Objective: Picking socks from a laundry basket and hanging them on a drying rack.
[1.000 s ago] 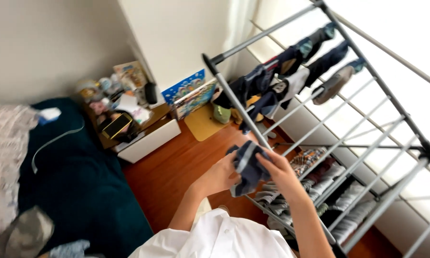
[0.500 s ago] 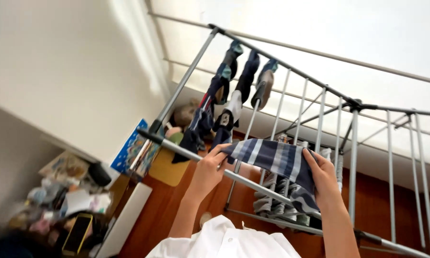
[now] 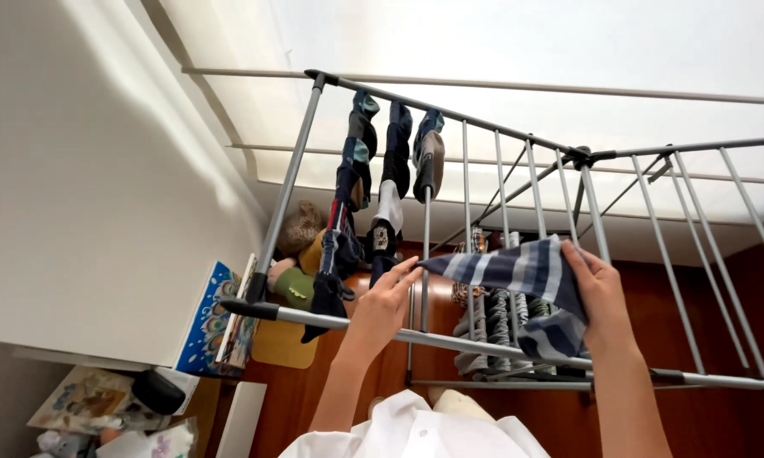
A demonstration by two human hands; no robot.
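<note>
The person held a striped garment [image 3: 518, 276], navy, grey and white, stretched out between both hands above the front rail of a grey metal drying rack [image 3: 450, 339]. The left hand [image 3: 384, 307] pinched one corner of the cloth between thumb and fingertips, its grip clenched on the edge. The right hand [image 3: 601, 297] had closed around the opposite side, with a bunched fold of the fabric hanging below the palm, just over the rail.

The cloth looked light, thin and entirely soft; it sagged between the two holds and folded wherever it was not pulled taut. It seemed unlikely to slip or be harmed, but would crumple as soon as one side was let go. Holding it at two corners or along one hem, well apart, appeared the sound way to keep it spread flat.

Several dark socks [image 3: 373, 203] hung from the far rail, and more striped laundry [image 3: 492, 326] lay draped on a lower tier. What kind of garment the striped piece was could not be made out, as its lower part was gathered in the right hand. Both forearms were cut off by the bottom edge, above a white shirt [image 3: 412, 432]. A colourful picture book [image 3: 208, 322] leaned by the wall.
</note>
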